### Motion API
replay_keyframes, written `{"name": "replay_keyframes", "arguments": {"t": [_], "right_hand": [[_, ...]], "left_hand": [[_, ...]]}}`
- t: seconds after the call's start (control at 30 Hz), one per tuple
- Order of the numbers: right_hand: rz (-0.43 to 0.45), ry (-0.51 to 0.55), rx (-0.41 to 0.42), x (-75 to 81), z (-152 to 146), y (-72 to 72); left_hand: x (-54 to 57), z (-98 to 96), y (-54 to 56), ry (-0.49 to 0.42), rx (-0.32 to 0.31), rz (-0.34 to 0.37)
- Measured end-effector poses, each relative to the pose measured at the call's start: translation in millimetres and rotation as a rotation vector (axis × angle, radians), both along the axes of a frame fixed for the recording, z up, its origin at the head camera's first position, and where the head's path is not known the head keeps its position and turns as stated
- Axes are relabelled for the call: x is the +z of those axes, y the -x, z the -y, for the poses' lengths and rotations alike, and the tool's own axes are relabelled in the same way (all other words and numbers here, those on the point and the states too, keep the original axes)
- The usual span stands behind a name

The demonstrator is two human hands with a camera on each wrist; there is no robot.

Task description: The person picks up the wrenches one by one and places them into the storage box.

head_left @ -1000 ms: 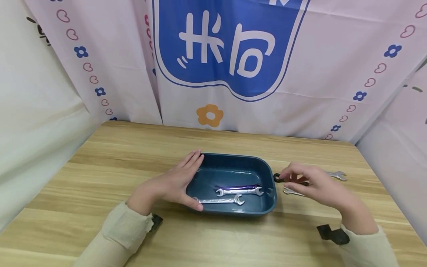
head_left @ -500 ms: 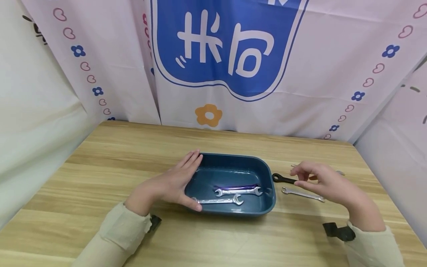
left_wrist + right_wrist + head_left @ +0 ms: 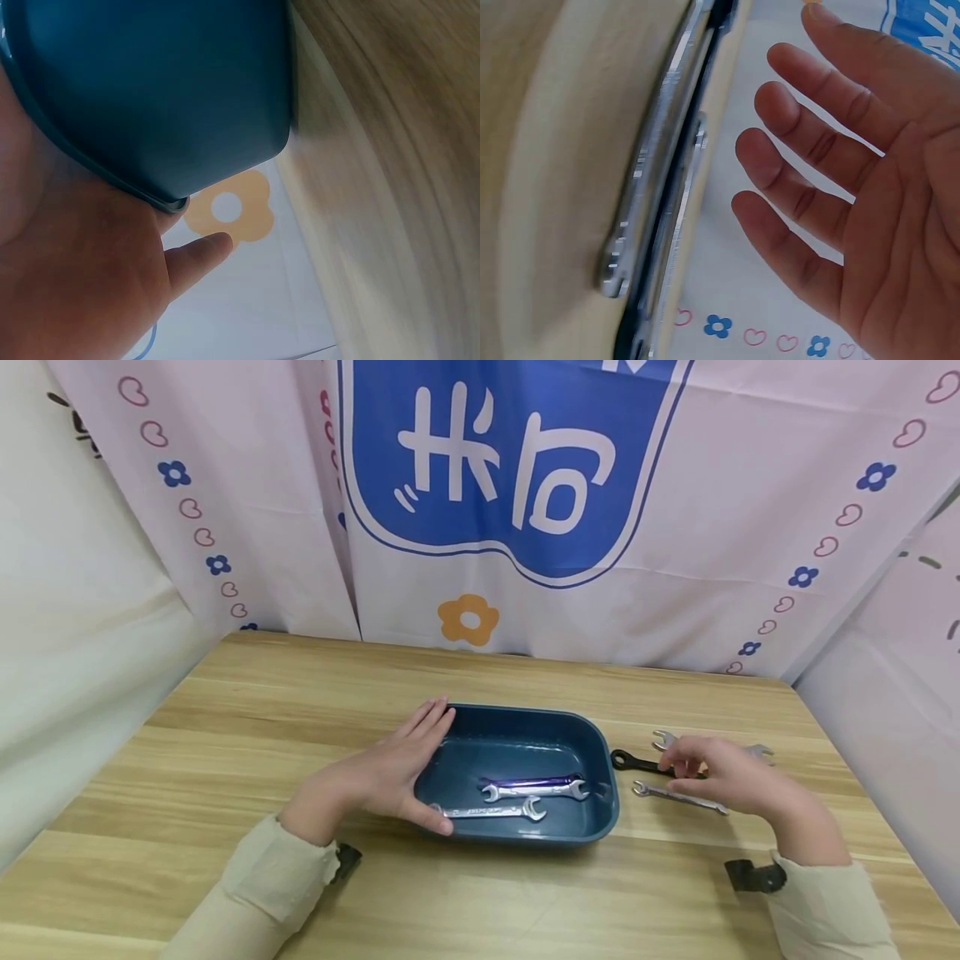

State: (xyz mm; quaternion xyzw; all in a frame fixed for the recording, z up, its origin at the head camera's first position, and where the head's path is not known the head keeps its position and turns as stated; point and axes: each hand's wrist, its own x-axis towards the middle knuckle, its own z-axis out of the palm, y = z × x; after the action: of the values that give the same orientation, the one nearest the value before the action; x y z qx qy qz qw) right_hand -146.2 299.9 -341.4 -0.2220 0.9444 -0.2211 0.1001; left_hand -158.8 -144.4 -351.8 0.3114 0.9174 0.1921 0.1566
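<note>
A dark blue tray (image 3: 517,735) sits on a wood-grain table (image 3: 487,893) at the centre of the frame, three wrenches lying inside it: a purple wrench (image 3: 525,782) and a silver wrench (image 3: 536,791) side by side, and a second silver wrench (image 3: 491,812) nearer the bottom edge. The left hand (image 3: 390,777), at centre left, rests on the tray's left end with fingers extended, thumb over the near rim. At centre right, the right hand (image 3: 720,777) hovers above three more wrenches on the table. Its fingers are loosely bent, apart from each other and gripping nothing; the right wrist view shows a gap between them and the wrenches. The black wrench (image 3: 641,765) has one end just beside the tray, between a slim silver wrench (image 3: 675,797) below and a larger silver wrench (image 3: 663,741) above, partly hidden. White printed cloth (image 3: 750,485) fills the upper frame.
</note>
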Motion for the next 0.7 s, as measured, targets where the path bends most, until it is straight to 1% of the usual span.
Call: {"name": "replay_keyframes", "arguments": {"t": [0.13, 0.27, 0.5, 0.7], "right_hand": [[0.069, 0.029, -0.003, -9.0, -4.7, 3.7], [0.115, 0.05, 0.017, -16.3, -8.5, 7.1], [0.129, 0.036, 0.057, -23.1, -10.1, 11.2], [0.144, 0.038, 0.047, -25.4, -6.6, 10.8]], "left_hand": [[0.6, -0.5, 0.1, 0.005, 0.003, -0.001], [1.0, -0.6, 0.2, 0.007, 0.002, -0.001], [0.3, -0.3, 0.5, 0.009, -0.001, -0.005], [0.6, -0.5, 0.1, 0.005, -0.004, -0.006]]}}
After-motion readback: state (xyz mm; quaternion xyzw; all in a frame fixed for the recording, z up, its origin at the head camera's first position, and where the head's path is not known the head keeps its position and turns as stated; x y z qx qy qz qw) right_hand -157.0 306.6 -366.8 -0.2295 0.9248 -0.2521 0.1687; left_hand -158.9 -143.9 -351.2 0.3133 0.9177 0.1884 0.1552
